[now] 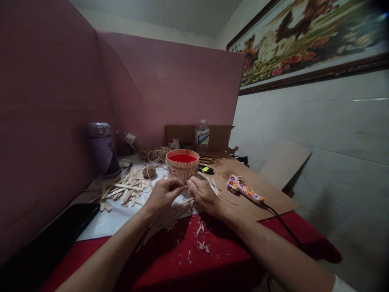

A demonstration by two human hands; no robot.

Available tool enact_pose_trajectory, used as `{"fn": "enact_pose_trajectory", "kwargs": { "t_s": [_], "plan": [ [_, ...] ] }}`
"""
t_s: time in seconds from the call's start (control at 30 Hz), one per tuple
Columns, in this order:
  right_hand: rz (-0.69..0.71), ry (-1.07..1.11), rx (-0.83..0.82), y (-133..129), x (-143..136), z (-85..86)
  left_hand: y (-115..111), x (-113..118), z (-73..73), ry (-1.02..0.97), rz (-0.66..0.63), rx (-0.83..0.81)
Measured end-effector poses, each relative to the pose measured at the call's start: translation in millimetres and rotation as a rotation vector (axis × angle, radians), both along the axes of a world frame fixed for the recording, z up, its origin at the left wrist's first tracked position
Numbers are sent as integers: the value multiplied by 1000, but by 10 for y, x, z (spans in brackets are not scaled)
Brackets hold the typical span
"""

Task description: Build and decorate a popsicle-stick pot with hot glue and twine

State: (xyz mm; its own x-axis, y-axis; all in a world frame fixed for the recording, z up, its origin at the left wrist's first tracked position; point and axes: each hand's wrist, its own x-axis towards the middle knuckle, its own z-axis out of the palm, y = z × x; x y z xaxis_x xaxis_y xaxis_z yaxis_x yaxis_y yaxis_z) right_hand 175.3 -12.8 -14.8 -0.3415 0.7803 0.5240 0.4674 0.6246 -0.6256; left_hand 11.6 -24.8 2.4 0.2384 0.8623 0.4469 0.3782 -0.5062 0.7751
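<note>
A round pot point(181, 172) stands upright in front of me, its outside lined with wooden craft sticks and its inside red. Just before its near side, both hands meet with fingers pinched. My left hand point(165, 192) and my right hand point(204, 194) grip what looks like thin twine, though the fingers cover most of it. A thin strand point(228, 201) trails rightward from beside my right hand. Loose craft sticks point(132, 187) lie piled to the left, near a ball of twine point(149, 172). More slivers of wood lie under my wrists.
A flowered glue gun point(244, 190) with a black cord rests on cardboard point(270, 207) at right. Behind the pot are a utility knife point(206, 169), scissors point(207, 159) and a plastic bottle point(202, 136). A purple flask point(105, 152) and a black object point(60, 239) are at left.
</note>
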Motion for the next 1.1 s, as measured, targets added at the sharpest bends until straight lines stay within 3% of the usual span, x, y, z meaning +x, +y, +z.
{"fn": "enact_pose_trajectory", "kwargs": {
  "t_s": [0.37,0.67,0.87,1.1],
  "plan": [
    [30,230,-143,31,29,-27,-38,24,44,-79,-52,-61],
    [21,78,243,-63,34,33,-34,-3,62,-152,-76,-170],
    [14,0,191,-79,14,38,-10,11,21,-148,-94,-101],
    [1,68,47,-35,-18,24,-18,32,3,-120,-110,-44]
  ]
}}
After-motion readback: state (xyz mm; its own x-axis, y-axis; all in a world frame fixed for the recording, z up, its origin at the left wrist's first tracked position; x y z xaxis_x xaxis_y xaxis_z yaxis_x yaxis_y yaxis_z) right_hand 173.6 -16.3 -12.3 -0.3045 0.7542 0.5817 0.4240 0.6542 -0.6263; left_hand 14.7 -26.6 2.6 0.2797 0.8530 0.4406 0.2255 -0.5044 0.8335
